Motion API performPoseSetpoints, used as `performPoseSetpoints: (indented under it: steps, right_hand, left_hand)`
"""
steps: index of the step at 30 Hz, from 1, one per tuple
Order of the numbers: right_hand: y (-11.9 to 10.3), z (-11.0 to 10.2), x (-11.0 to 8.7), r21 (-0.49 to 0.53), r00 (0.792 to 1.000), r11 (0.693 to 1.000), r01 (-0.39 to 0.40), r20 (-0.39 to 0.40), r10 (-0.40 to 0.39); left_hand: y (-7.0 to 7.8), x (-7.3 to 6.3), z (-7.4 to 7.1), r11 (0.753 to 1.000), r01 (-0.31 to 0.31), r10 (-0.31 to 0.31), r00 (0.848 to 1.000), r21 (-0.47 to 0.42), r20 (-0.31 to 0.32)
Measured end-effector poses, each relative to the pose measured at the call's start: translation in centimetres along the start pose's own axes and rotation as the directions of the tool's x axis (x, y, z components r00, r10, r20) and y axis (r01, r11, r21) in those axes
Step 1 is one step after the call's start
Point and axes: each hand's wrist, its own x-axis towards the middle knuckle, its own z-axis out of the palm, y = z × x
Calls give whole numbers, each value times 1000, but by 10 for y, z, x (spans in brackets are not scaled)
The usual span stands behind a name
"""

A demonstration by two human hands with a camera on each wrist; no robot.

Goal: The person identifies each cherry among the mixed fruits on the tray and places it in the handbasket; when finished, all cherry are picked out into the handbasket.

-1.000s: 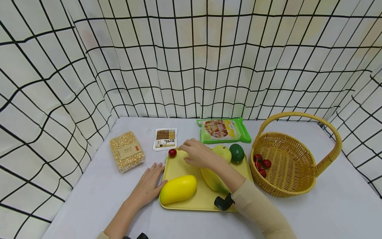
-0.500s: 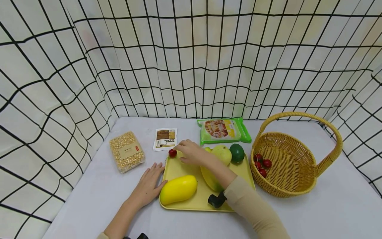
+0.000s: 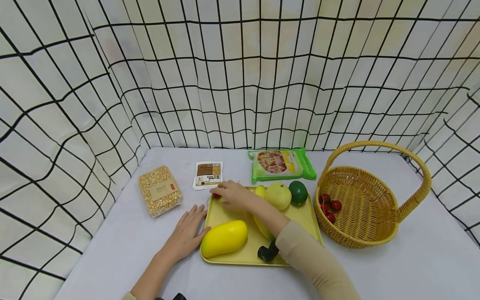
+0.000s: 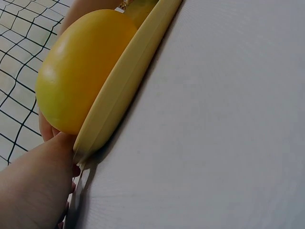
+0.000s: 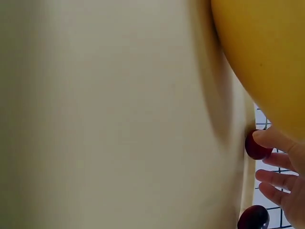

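At the far left corner of the yellow tray (image 3: 255,259), my right hand (image 3: 237,196) pinches a cherry (image 5: 256,147) between thumb and finger. The head view leaves only a sliver of that cherry showing. A second cherry (image 5: 253,218) lies beside the hand in the right wrist view. Fingers spread, my left hand (image 3: 186,232) rests on the table against the tray's left edge, its thumb beside the yellow mango (image 3: 224,237). Under the right forearm lies a long yellow fruit (image 3: 263,228), partly hidden. A pale green round fruit (image 3: 278,196) and a dark green one (image 3: 298,193) sit behind it.
On the right stands a wicker basket (image 3: 360,239) with a tall handle and several cherries (image 3: 331,217) inside. A bag of corn kernels (image 3: 160,191), a small white-and-brown packet (image 3: 208,175) and a green food pack (image 3: 282,164) lie around the tray. Black-gridded white cloth walls enclose the table.
My right hand has moved left and slightly nearer, onto the cherry at the tray's corner, and now covers most of it. The left hand has stayed in place.
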Motion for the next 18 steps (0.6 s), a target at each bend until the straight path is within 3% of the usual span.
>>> performPoseSetpoints:
  steps: [18]
  right_hand:
    - [8,6,-6,-52,997,999,2,-81,-6]
  left_hand:
    - [-1,0,1,1000,-14,14,1000,0,0]
